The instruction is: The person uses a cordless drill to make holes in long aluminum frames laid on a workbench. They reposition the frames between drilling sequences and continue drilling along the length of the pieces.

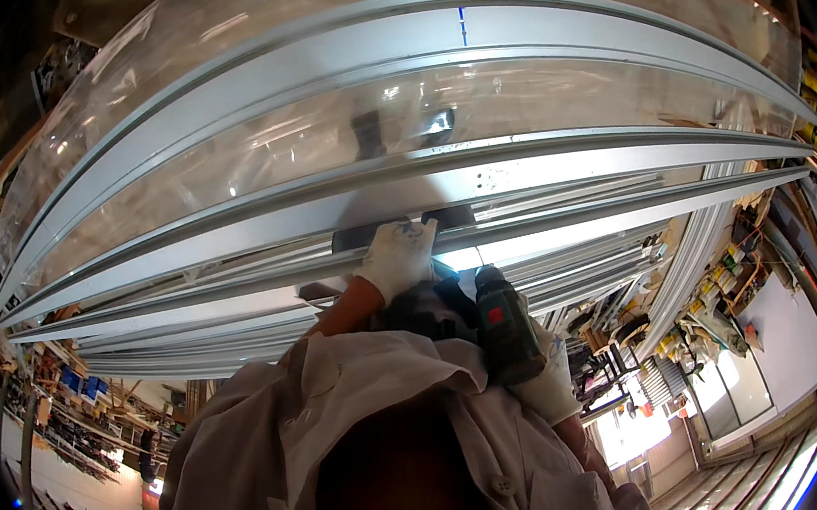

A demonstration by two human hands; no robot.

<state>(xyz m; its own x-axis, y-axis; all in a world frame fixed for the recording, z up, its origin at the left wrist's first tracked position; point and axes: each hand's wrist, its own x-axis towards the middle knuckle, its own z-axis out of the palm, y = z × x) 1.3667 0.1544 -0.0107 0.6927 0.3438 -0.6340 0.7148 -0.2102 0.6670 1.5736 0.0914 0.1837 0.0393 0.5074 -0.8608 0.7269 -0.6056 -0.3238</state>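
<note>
My left hand [397, 256], in a pale work glove, is closed over the nearest long silver metal profile [623, 208], left of its middle. Its fingertips reach over the far edge of the profile. Close to my body on the right, my right hand [548, 385], also gloved, grips a dark cordless drill [508, 329] with a red patch. The drill's front end points away from me, toward the profile, with a thin bit at its tip. Most of the right fingers are hidden behind the drill body.
Beyond the held profile lie more long silver profiles [327, 44], with clear plastic film [248, 152] around them. One bears a blue mark [463, 27]. Stacked profiles [161, 359] stretch below on the left. Cluttered shelves and tools [721, 292] stand at the right.
</note>
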